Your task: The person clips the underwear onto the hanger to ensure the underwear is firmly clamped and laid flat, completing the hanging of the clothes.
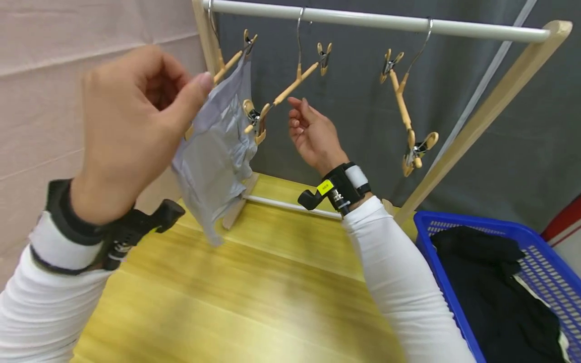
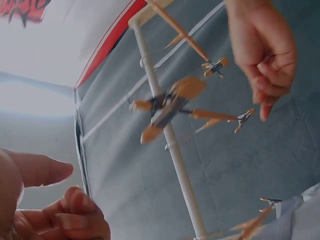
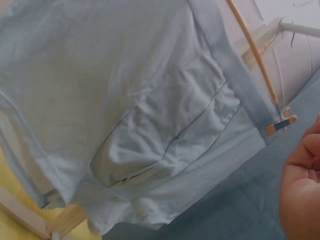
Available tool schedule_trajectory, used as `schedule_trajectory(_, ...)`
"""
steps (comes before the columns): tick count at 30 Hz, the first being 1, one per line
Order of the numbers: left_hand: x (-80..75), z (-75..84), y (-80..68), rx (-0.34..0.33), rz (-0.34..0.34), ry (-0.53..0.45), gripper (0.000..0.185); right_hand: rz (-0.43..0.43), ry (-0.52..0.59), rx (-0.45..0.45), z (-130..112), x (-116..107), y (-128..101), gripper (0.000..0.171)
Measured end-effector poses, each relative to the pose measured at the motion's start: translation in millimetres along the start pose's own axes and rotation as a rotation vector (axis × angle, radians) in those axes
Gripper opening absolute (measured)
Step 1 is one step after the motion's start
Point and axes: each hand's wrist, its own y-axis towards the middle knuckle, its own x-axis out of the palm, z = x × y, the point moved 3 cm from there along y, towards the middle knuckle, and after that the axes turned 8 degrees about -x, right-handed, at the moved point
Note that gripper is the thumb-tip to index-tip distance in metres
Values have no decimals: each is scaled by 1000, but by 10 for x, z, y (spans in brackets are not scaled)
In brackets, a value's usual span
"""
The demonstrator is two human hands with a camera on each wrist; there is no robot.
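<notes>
Fingers of our left hand point(image 1: 131, 126) curl near the top edge of the grey underpants point(image 1: 218, 151), but we cannot tell if they pinch it; our right hand point(image 1: 313, 133) is loose and holds nothing. We think the underpants are soft, light and floppy, best held by the thick waistband. They hang from a clip on the wooden hanger point(image 1: 236, 60), pale grey with stitched seams.

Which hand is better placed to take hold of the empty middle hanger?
Right. The right hand is open just beside the middle hanger, near its lower clip, while the left hand is further off, by the gray garment.
</notes>
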Motion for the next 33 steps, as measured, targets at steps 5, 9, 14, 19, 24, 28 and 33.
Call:
schedule_trajectory(5,131,1122,-298,217,65,110,25,17,27,-86,-77,110,18,30)
schedule_trajectory(9,216,1323,-371,193,-6,192,30,12,34,-112,-95,211,22,35)
schedule_trajectory(14,316,1289,-391,111,-100,199,30,-21,24,-121,-120,329,21,43)
schedule_trajectory(19,423,1284,-382,134,-121,124,17,-12,31,-118,-192,394,19,37)
schedule_trajectory(24,500,1310,-415,183,-96,87,12,-26,20,-151,-309,422,-6,27)
schedule_trajectory(28,507,1348,-456,245,-46,34,12,-61,-14,-173,-386,451,-35,27)
schedule_trajectory(33,535,1347,-526,236,-24,7,12,-82,-45,-186,-432,473,-61,26)
